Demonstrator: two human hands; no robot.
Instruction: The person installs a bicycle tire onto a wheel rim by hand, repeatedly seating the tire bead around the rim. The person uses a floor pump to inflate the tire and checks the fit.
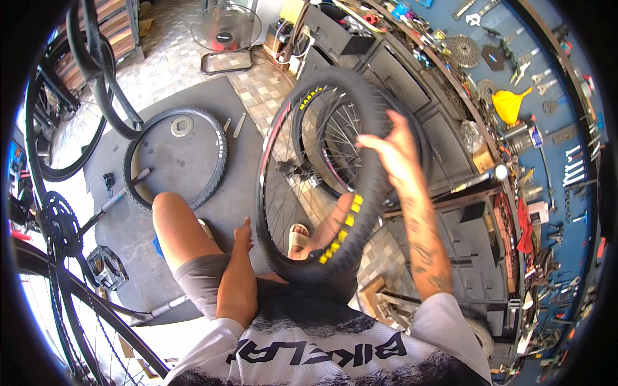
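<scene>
A bicycle wheel (pixel 369 186) with a black knobby tyre and yellow marks stands tilted between my legs, its lower edge near my lap. My right hand (pixel 394 151) grips the tyre at its upper right, thumb toward the spokes. To the left of the wheel is my left hand (pixel 243 235), its fingers stretched out and apart from the tyre. Behind the held wheel, partly hidden by it, more bicycle wheels (pixel 313 132) lean against dark drawers.
A loose tyre (pixel 131 164) lies on the dark mat (pixel 187 231), with a metal ring (pixel 182 126) inside its circle. Flat tools (pixel 239 125) lie beside it. A bicycle (pixel 61 225) stands at left, a fan (pixel 225 35) at the back. Tools hang on the blue wall (pixel 547 128) at right.
</scene>
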